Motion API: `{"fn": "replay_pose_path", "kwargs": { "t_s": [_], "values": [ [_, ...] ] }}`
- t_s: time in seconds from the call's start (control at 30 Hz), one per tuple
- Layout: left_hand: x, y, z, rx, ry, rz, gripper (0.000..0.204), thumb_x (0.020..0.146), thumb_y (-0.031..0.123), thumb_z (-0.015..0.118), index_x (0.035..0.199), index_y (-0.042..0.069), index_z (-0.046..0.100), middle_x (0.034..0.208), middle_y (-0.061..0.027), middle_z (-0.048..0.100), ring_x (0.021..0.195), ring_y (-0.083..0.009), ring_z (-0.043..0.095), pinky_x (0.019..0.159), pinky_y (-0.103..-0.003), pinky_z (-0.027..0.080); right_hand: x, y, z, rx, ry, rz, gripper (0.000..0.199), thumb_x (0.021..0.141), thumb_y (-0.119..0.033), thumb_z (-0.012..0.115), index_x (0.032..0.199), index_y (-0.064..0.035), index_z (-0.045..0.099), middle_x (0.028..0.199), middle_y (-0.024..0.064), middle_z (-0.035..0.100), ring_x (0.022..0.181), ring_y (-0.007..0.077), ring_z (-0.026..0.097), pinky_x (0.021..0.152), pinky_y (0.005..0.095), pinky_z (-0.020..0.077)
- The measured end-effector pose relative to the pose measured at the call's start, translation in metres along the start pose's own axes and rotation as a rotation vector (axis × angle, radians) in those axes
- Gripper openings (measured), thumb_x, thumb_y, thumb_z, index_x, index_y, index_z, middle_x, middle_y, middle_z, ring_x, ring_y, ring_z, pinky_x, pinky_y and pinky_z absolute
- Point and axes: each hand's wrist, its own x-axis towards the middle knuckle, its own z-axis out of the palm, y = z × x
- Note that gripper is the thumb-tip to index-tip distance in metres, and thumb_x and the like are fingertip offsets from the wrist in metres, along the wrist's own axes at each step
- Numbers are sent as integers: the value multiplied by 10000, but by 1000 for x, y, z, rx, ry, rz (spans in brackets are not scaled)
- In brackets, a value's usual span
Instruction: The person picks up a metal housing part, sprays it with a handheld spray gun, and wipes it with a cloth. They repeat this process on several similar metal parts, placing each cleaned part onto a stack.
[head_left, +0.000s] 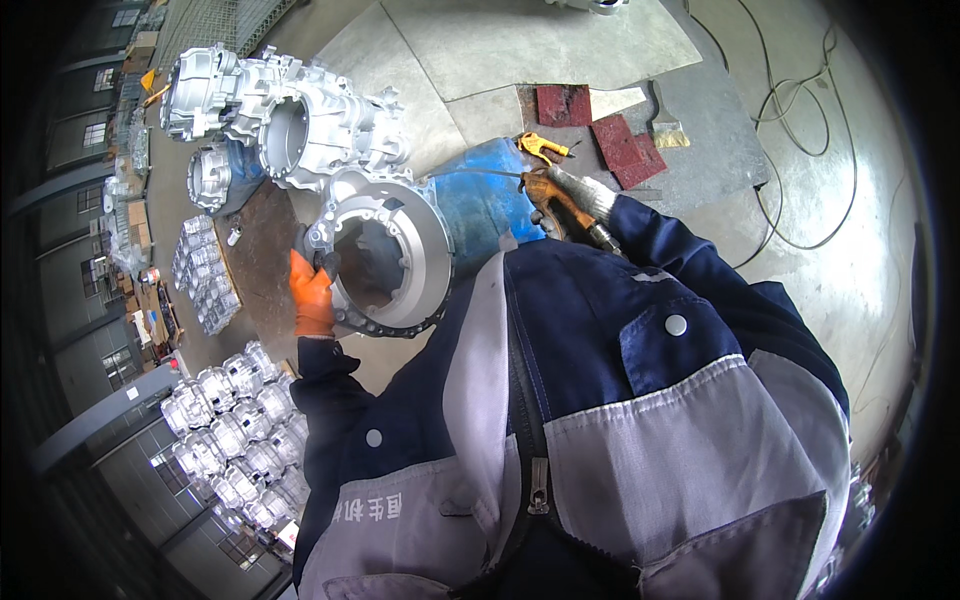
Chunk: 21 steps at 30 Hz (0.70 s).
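A silvery cast-metal housing (432,240) with a wide round opening is in front of me, left of centre. My left hand (312,285), in an orange glove with dark fingertips, is closed on the left side of its rim. My right hand (587,194), in a pale knit glove, is wrapped round an orange-brown air blow gun (566,203). The gun's long thin nozzle points left, its tip near the housing's upper rim. A worn blue surface (485,195) lies between the housing and the gun. Just beyond the gun rests a yellow blow gun (543,147).
More silvery housings (290,125) stand at the far left, and several rows of castings (235,425) sit at lower left. Dark red pads (625,150) and a flat brush (667,125) lie at far right. A thin hose (850,150) loops over the floor.
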Motion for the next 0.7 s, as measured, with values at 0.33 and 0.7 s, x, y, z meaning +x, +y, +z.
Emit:
{"fn": "replay_pose_path", "kwargs": {
  "t_s": [0.33,0.7],
  "values": [
    [0,-1,-1,-21,-3,0,625,804,11,609,1365,-16,334,1282,-100,483,1174,-178,452,989,-281,336,-2,1,16,17,8,-76,472,940,-419,477,1141,2,547,914,141,645,716,227,648,613,338,559],
    [0,-1,-1,1,16,-2,593,808,44,621,1341,-16,365,1253,-91,500,1142,-175,466,977,-282,348,3,4,9,77,-30,-32,496,935,-432,478,1165,5,517,898,153,633,711,265,646,601,343,564]
  ]
}}
